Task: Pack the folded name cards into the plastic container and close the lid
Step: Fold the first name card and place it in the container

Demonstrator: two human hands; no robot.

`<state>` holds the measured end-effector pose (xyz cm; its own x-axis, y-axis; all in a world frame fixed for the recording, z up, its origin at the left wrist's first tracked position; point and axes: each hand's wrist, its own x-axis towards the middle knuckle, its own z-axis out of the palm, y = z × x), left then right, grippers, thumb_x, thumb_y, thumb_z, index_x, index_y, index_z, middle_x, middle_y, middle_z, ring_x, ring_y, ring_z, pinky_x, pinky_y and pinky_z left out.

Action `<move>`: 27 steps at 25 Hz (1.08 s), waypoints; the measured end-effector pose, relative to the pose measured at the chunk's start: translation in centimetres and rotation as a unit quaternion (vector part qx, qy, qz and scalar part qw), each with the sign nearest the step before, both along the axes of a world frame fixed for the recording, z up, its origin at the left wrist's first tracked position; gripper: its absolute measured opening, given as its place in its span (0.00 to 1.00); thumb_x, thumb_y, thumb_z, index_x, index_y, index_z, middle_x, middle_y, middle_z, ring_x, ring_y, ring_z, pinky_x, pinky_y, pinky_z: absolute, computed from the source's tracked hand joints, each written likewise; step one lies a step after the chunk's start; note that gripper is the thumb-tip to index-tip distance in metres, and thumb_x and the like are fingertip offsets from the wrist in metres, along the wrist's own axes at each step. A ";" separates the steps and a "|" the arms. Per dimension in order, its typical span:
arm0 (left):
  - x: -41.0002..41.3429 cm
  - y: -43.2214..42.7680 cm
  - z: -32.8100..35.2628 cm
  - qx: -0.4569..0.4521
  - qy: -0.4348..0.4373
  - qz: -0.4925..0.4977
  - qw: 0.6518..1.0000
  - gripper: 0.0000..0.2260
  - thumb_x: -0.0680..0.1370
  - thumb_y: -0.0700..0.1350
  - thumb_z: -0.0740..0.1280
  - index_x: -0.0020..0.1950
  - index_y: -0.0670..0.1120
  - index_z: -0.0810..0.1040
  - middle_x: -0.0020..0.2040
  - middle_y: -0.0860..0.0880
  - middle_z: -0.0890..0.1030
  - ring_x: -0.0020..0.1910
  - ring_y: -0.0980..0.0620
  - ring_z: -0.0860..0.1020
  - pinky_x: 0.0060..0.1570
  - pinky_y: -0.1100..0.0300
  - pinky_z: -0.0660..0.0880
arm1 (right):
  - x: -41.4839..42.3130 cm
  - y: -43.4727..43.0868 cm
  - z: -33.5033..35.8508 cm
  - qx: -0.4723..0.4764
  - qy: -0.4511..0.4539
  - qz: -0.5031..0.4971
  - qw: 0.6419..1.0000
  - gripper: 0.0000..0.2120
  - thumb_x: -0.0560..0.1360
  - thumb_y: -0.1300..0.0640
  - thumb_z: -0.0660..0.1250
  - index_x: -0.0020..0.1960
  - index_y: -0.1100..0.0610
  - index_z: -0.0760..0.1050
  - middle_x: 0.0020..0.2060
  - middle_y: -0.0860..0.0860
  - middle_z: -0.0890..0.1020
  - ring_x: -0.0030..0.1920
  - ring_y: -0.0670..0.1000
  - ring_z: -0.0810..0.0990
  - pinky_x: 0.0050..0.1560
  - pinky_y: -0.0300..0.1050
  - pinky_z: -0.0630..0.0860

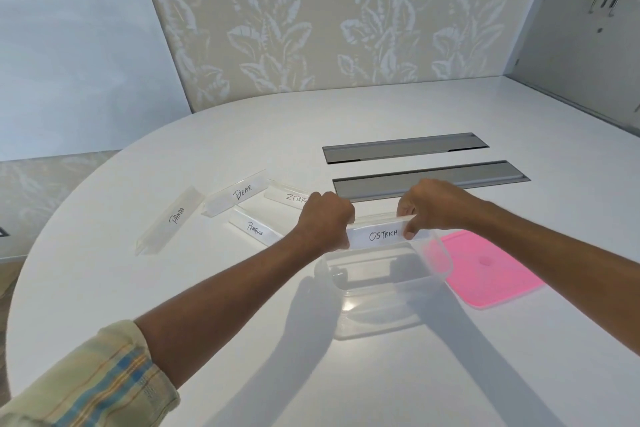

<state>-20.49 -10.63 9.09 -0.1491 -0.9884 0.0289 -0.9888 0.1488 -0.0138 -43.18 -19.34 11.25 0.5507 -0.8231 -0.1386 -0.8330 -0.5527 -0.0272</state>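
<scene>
Both hands hold a folded white name card marked OSTRICH (381, 236) over the far rim of a clear plastic container (377, 319). My left hand (323, 220) grips the card's left end and my right hand (433, 206) pinches its right end. The container stands open, and I cannot make out any cards inside it. Its pink lid (491, 270) lies flat on the table just right of it. To the left lie other name cards: PANDA (173, 218), BEAR (239, 192), PENGUIN (254, 228) and ZEBRA (289, 196), the last partly hidden behind my left hand.
The round white table (242, 340) has two grey cable hatches (429, 177) set into it behind my hands. A leaf-patterned wall stands beyond the table's far edge, and a grey panel rises at the right.
</scene>
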 end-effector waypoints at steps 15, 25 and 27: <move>-2.7 0.4 -1.9 0.047 -0.141 -0.011 0.989 0.10 0.72 0.39 0.77 0.44 0.48 0.78 0.48 0.45 0.84 0.48 0.43 0.84 0.39 0.56 0.68 | 1.2 -0.4 -4.9 -0.012 0.098 0.066 0.993 0.21 0.69 0.47 0.80 0.59 0.53 0.82 0.53 0.53 0.83 0.50 0.58 0.82 0.42 0.45 0.71; -3.7 0.3 -3.9 0.041 -0.155 -0.023 0.987 0.11 0.75 0.34 0.69 0.55 0.45 0.83 0.52 0.46 0.84 0.53 0.42 0.84 0.42 0.56 0.71 | 1.5 -0.4 -7.5 0.008 0.114 0.062 0.991 0.17 0.69 0.51 0.80 0.53 0.59 0.83 0.49 0.57 0.83 0.50 0.60 0.82 0.40 0.45 0.68; -3.7 0.3 -4.0 0.039 -0.151 -0.019 0.988 0.11 0.75 0.33 0.68 0.54 0.45 0.83 0.52 0.45 0.84 0.53 0.41 0.84 0.42 0.56 0.70 | 1.5 -0.4 -7.7 -0.001 0.111 0.063 0.992 0.17 0.69 0.51 0.80 0.52 0.58 0.83 0.48 0.57 0.83 0.49 0.60 0.82 0.40 0.45 0.69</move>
<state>-24.14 -10.31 5.09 -0.1761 -0.9795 -0.0978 -0.9348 0.1975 -0.2951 -41.69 -19.77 3.50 0.6049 -0.7500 -0.2674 -0.7427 -0.6526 0.1503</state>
